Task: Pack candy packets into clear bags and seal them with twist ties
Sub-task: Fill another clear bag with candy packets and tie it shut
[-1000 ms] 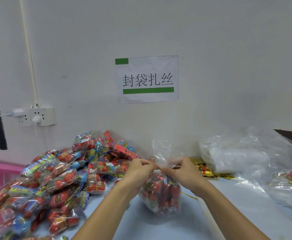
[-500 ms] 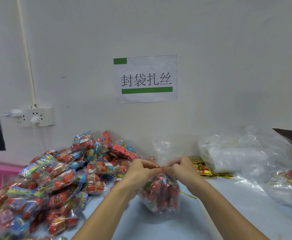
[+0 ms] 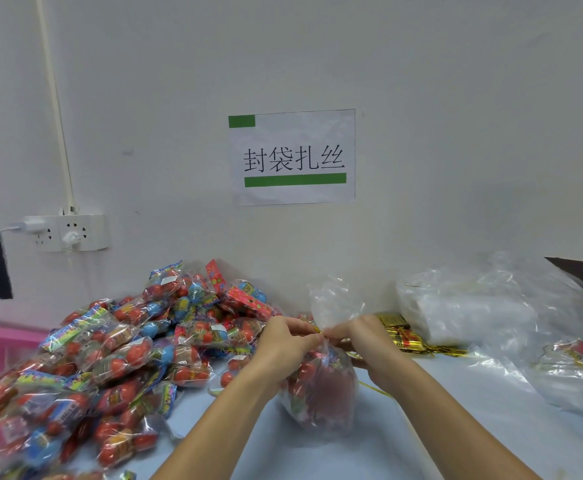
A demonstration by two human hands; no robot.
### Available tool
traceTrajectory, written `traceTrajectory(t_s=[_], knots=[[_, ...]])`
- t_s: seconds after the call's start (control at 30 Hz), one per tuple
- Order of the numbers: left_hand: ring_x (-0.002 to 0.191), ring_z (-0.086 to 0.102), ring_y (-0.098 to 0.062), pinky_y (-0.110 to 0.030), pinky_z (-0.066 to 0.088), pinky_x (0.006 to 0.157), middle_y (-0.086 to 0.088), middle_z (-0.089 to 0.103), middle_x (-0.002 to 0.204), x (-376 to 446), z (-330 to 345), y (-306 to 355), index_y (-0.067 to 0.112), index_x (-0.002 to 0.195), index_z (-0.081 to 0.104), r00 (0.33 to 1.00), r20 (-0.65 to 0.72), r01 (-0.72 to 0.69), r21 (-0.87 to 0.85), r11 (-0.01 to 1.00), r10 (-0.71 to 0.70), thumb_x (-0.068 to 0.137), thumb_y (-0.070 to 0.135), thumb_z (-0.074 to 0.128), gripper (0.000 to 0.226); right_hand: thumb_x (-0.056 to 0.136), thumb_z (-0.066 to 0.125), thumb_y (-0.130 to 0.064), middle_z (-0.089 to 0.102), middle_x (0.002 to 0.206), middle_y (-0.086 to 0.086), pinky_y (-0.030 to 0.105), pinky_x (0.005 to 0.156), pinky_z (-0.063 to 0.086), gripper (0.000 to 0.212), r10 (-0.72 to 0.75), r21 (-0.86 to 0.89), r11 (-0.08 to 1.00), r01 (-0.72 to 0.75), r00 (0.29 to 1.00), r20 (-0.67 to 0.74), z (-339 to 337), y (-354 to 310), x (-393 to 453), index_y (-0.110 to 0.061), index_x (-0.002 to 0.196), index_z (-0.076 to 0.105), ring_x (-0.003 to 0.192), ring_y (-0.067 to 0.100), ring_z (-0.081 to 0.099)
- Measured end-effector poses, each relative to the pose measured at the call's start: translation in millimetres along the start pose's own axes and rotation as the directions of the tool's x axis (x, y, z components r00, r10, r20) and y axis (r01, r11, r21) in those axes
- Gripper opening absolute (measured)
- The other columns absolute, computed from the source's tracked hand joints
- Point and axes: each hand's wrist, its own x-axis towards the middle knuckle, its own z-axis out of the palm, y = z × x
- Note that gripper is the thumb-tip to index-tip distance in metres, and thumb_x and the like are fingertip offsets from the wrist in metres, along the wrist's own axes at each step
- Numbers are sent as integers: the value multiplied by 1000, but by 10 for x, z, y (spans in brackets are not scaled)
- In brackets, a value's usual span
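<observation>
Candy packets (image 3: 117,362) heap at my left, then my left hand (image 3: 285,344) and right hand (image 3: 366,344) meet, pinching a gold tie (image 3: 317,330) round the neck of the filled bag (image 3: 321,389) standing on the table (image 3: 421,427), spare ties (image 3: 404,336) lying right.

The left hand (image 3: 285,344) and right hand (image 3: 366,341) now sit closer together at the gathered neck of the clear plastic bag of red candy packets (image 3: 321,389), fingertips nearly touching around the thin gold twist tie (image 3: 317,330).

Candy-filled clear bag (image 3: 321,393) stands upright, neck gathered around gold twist tie (image 3: 316,330).
</observation>
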Motion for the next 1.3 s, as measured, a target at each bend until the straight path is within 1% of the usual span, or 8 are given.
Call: traceTrajectory(t_s=[0.23,0.4,0.5,0.67,0.83,1.0,1.17,1.3], knots=[[77,70,-12,-12,51,60,-2,75,78,-35,33,43,16,76,76,999,-39,-29,43,999,31,82,2,73,16,75,71,-5,61,56,0,28,60,41,24,15,9,1000,-15,1000,8,22,3,12,-15,53,65,49,12,56],[70,67,-8,-20,53,64,0,74,71,-35,19,53,25,66,75,997,-67,-25,77,997,30,85,19,75,20,80,72,-9,64,61,1,28,62,44,13,8,7,1000,-8,1000,1,25,-15,4,-11,68,75,60,16,59],[68,66,-8,-21,52,64,1,74,70,-42,18,62,25,66,76,997,-74,-28,101,995,36,86,25,75,19,80,73,-8,61,67,8,34,69,41,12,7,6,1000,-6,1000,-9,36,-28,-21,3,83,75,69,23,54],[63,66,-2,-13,52,58,6,73,67,-64,17,99,25,68,76,994,-90,-53,97,994,61,82,21,79,15,79,72,-7,57,63,6,32,64,36,4,10,-8,1000,-10,1000,-5,54,-61,-47,-4,77,74,68,23,50],[68,69,-7,-16,53,61,4,74,69,-76,4,118,16,76,79,993,-101,-51,107,993,62,79,15,82,5,78,68,-5,57,65,6,31,63,38,4,24,-22,999,-24,1000,4,66,-76,-55,-6,77,72,67,20,51],[69,70,-9,-16,54,60,3,74,70,-82,28,137,17,77,79,988,-137,-47,139,989,66,80,12,80,6,79,69,-8,60,65,5,31,64,41,7,11,-52,999,-11,1000,0,63,-79,-54,-2,79,73,66,20,54],[63,67,-4,-11,51,54,4,73,66,-88,42,161,22,67,74,986,-162,-28,94,995,43,83,11,77,19,82,68,-11,54,72,11,36,68,33,7,-34,-62,997,34,999,9,49,-87,-53,-7,76,65,72,24,46],[64,63,-3,-8,44,49,5,69,68,-65,65,162,17,74,74,979,-178,-64,206,977,102,86,13,74,13,83,68,-11,53,71,11,37,67,33,10,-59,-87,994,60,998,19,56,-81,-44,-6,76,63,72,23,44]])
